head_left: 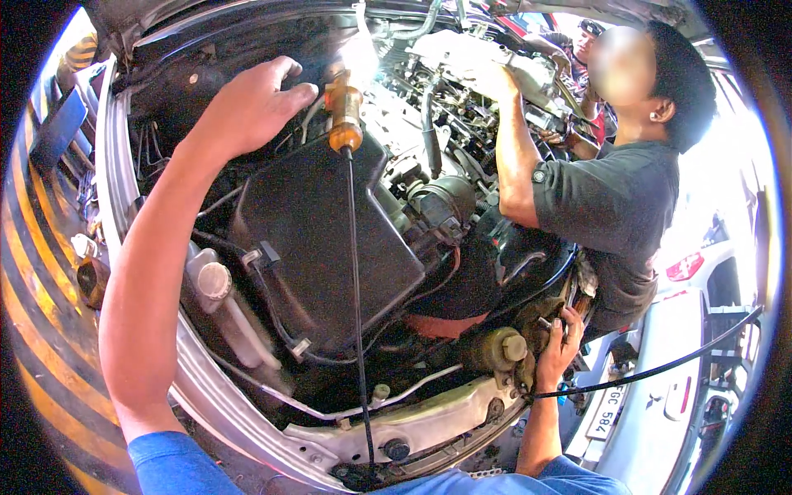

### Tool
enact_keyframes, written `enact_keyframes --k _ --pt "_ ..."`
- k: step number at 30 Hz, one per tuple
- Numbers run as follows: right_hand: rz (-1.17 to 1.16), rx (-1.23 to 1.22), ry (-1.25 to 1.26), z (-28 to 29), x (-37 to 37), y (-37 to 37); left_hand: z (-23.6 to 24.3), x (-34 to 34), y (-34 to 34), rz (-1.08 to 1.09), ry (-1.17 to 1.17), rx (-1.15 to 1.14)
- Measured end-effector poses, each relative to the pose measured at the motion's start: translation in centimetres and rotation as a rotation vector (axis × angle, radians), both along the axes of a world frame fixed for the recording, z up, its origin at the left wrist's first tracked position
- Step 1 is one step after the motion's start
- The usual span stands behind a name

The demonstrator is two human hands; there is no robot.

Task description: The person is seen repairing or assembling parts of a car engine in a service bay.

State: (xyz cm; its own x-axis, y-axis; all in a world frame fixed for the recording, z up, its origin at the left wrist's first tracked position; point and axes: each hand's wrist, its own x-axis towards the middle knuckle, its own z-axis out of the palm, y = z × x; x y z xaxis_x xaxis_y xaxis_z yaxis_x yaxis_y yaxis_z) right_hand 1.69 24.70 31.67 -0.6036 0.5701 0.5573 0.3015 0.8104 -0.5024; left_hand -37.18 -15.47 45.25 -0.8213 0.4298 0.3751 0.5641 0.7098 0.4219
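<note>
My left hand [268, 103] is raised over the engine bay, its thumb and forefinger apart and nothing between them. Just right of its fingertips hangs a lit work lamp with an orange handle [345, 115]; the hand does not grip it. The lamp's black cord [355, 247] runs down across a black plastic box cover [318, 247]. My right hand [561, 351] is at the front right of the bay, beside a round beige reservoir [497, 349]. Its fingers are curled near a small pale stick-like piece [544, 322]; what they hold is unclear.
A co-worker in a dark shirt [610, 198] leans in from the right, an arm over the exposed engine [429, 124] by a silver metal part [528, 78]. Another person is behind. A white-capped tank [214, 280] stands left; a black cable [660, 371] crosses at right, before a parked car.
</note>
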Motion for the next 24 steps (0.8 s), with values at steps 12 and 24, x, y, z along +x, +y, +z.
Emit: enact_keyframes --k 12,24 --pt "-0.008 0.012 -0.017 0.1 -0.1 0.1 0.4 -0.2 0.2 -0.006 0.014 -0.052" --pt "0.056 -0.027 -0.054 -1.3 -2.5 -1.4 0.9 0.9 -3.1 0.066 -0.049 -0.117"
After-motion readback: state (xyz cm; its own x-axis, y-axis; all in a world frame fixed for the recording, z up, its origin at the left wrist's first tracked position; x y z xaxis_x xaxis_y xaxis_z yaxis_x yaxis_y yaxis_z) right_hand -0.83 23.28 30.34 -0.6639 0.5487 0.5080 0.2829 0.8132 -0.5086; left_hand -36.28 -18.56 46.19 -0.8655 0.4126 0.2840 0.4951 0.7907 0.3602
